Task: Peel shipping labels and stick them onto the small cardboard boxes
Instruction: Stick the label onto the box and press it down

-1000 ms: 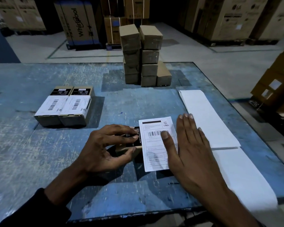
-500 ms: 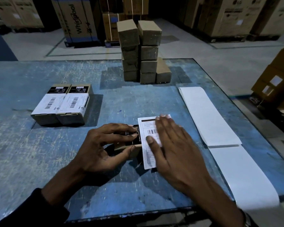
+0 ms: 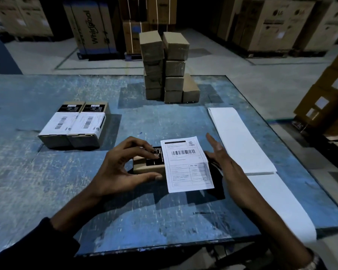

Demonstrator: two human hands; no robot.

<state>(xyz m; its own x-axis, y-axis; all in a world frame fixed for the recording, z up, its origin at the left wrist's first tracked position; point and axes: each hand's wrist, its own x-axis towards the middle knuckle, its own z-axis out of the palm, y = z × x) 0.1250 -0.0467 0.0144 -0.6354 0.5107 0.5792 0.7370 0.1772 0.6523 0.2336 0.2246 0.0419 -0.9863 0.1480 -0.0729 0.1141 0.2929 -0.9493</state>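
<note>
"CRED" on shipping label (image 3: 187, 164), "Whirlpool" on big carton (image 3: 92, 26)

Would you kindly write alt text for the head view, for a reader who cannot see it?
A left hand grips a small cardboard box on a blue table, a shipping label draped over it; the open right hand hovers beside. Two labelled boxes sit left.

Left hand (image 3: 123, 168) gripping small box (image 3: 147, 168), label (image 3: 187, 164) on top, right hand (image 3: 222, 164) just beside.

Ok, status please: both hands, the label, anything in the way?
Left hand grips small brown cardboard box. Right hand open beside it. White barcode label lies on box, overhanging. Nothing blocking.
</note>
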